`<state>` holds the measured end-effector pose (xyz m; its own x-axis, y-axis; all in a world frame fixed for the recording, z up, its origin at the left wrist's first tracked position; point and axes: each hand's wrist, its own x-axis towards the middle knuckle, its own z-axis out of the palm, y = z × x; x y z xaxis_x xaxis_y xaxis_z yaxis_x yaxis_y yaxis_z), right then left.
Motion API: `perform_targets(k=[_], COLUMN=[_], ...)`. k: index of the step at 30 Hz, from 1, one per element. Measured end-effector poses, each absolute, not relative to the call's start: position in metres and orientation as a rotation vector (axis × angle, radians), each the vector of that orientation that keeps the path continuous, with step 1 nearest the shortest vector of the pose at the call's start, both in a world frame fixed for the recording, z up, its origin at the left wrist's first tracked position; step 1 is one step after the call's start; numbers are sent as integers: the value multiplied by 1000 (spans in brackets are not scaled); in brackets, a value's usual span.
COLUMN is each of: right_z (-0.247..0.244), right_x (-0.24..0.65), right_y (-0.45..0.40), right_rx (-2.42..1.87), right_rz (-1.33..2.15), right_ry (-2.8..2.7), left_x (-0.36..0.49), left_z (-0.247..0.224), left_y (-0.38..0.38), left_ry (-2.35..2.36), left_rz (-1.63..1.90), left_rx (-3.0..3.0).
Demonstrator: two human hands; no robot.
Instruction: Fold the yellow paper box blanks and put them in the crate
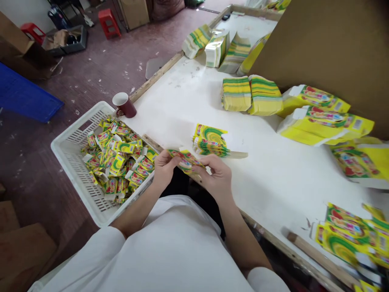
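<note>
Between both hands, just over the table's front edge, is a small yellow, green and red printed carton [186,161]. My left hand [164,167] pinches its left end between thumb and fingers. At the other end my right hand [216,175] grips it, thumb in front and fingers curled. Just beyond the right hand, a fanned stack of flat printed cartons [211,140] lies on the white table [178,117]. To the left, a white plastic basket [71,170] holds many small folded cartons [117,162], beside my left forearm.
A dark red mug [126,106] stands at the table's left edge by the basket. Bundles of flat cartons [237,93] line the back and right. A large cardboard sheet [319,44] rises behind them. Near the right front lie a wooden stick [322,259] and more cartons [346,231].
</note>
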<state>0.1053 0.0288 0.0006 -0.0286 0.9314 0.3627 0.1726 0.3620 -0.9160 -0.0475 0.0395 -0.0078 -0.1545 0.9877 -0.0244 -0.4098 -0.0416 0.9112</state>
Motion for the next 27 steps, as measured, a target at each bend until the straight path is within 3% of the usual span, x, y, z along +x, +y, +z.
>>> perform_targets(k=[6,10,14,20,27], right_z=[0,6,6,-9,-17], right_x=[120,118,115,99,91], right_y=[25,22,22,19,21], right_rx=[-1117,-1022,-1099,-1085,-976], right_rz=[348,198,453,1258,1564], right_ry=[-1727,-1977,-1713,-1265,-1015], left_x=[-104,-101,-75,-57,-51], left_z=[26,40,24,15,9], left_y=[45,39,30,23,24], left_ry=[937,1160,1249,1222,1324], left_rz=[1191,681,603,807,942], left_rx=[1399,1915,2099,2163,2227])
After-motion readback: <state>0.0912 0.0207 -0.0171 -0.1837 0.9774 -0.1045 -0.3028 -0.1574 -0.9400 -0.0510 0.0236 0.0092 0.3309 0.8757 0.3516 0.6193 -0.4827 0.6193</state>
